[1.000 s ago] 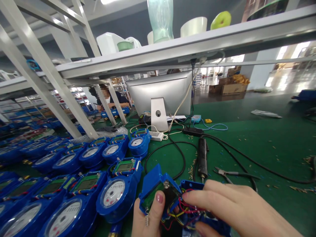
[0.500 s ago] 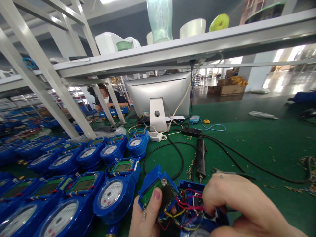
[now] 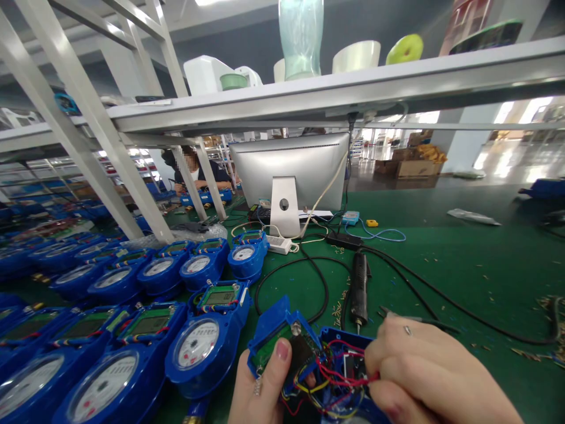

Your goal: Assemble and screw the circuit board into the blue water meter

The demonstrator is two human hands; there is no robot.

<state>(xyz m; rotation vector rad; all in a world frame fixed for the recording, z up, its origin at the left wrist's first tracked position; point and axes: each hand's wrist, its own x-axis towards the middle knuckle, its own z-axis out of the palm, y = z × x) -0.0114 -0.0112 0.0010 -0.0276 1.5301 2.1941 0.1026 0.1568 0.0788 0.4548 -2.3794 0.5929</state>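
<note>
Blue casing (image 3: 272,324), wires (image 3: 344,378) in hands (image 3: 432,359); narrow gap to gauge (image 3: 199,347) edge.

At the lower right of the frame, the right hand (image 3: 424,365) is now farther right than a second ago, its fingertips pinching the red wires (image 3: 344,378) and its knuckles hiding part of the pliers (image 3: 436,323).

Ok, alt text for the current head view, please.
A person's left hand holds a blue housing with a green circuit board; the right hand pinches red wires beside it. Rows of blue meters stand at left, and a monitor shows its back beyond.
</note>
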